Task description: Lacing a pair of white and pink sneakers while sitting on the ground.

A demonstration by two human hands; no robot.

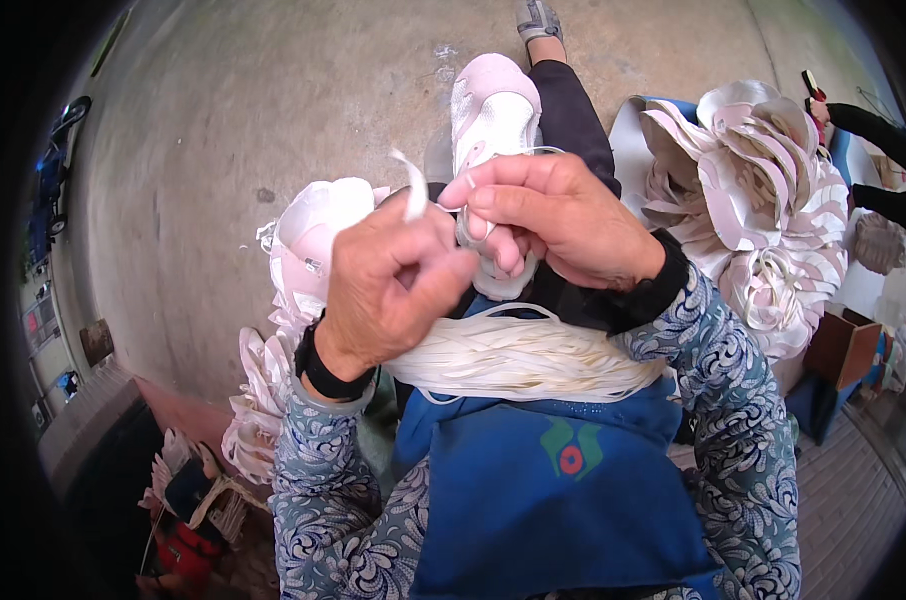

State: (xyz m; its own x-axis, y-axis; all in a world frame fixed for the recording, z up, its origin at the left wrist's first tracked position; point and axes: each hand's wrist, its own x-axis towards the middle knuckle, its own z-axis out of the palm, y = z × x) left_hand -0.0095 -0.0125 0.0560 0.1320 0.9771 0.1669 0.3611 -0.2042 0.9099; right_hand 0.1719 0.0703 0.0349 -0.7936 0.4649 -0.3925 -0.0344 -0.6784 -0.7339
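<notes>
A white and pink shoe upper stands out in front of my lap, its toe pointing away from me. Both hands are closed over its lacing area. My left hand is curled at the left side, with a white shoelace sticking up past its fingers, its end blurred. Between thumb and forefinger, my right hand pinches part of a lace; its other fingers bend against the upper. The hands hide the eyelets. Across my lap lies a thick bundle of white shoelaces, on a blue apron.
Pink and white shoe uppers are heaped at the right. More uppers lie close by my left arm. A brown box stands at the right. Another person's arm shows at the far right; a dark vehicle is far left.
</notes>
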